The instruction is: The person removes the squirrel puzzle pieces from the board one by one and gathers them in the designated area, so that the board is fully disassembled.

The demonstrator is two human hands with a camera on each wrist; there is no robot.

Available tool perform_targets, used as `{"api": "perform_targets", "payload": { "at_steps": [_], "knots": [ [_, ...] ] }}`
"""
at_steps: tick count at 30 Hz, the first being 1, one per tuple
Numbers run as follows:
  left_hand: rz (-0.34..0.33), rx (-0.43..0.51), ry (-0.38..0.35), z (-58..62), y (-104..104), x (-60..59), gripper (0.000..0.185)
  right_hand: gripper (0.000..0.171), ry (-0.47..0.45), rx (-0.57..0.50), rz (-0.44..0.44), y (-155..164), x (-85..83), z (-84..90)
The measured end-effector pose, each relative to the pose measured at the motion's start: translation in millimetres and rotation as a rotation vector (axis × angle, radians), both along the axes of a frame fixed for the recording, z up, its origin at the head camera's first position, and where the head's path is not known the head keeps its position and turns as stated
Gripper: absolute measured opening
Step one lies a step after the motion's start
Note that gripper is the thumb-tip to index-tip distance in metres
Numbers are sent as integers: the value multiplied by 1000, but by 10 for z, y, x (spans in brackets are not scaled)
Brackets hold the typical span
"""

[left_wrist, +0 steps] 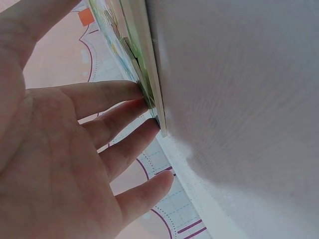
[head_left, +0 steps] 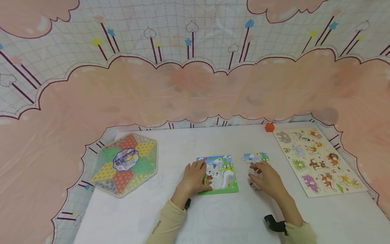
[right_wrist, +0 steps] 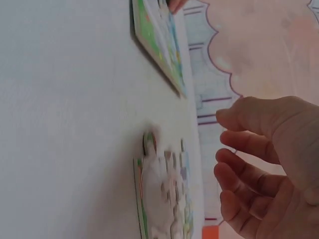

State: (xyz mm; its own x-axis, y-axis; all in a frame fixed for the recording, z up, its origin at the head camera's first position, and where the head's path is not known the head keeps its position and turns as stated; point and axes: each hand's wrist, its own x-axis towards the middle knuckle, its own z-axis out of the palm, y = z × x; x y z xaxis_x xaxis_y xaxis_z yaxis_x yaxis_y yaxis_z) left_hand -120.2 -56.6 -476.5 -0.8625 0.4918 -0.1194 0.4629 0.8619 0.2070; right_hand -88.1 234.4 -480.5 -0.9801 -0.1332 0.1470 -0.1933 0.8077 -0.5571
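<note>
A squirrel picture puzzle with a green lower edge lies on the white table. My left hand rests on its left side, fairly straight fingertips touching the board's edge in the left wrist view. Right of it, a second group of jigsaw pieces with a similar sky-and-trees top is partly covered by my right hand. That hand hovers over the pieces with loosely bent fingers, thumb and fingertips apart and nothing between them. In the right wrist view a blurred piece sits at the near end of the puzzle pieces.
A hexagonal board game with coloured triangles lies at the left. At the right is a wooden animal puzzle board, with a small orange-red hexagonal block by its far corner. A patterned cloth hangs behind the table.
</note>
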Motion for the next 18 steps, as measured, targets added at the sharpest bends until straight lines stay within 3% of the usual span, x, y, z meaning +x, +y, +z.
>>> {"api": "perform_targets", "payload": {
  "at_steps": [8,18],
  "knots": [
    [-1,-2,6,-21,-8,-6,94,24,-32,-23,-33,-290,-51,-31],
    [5,9,8,-42,-22,-6,95,22,-16,-60,15,-820,-166,-109]
  ]
}}
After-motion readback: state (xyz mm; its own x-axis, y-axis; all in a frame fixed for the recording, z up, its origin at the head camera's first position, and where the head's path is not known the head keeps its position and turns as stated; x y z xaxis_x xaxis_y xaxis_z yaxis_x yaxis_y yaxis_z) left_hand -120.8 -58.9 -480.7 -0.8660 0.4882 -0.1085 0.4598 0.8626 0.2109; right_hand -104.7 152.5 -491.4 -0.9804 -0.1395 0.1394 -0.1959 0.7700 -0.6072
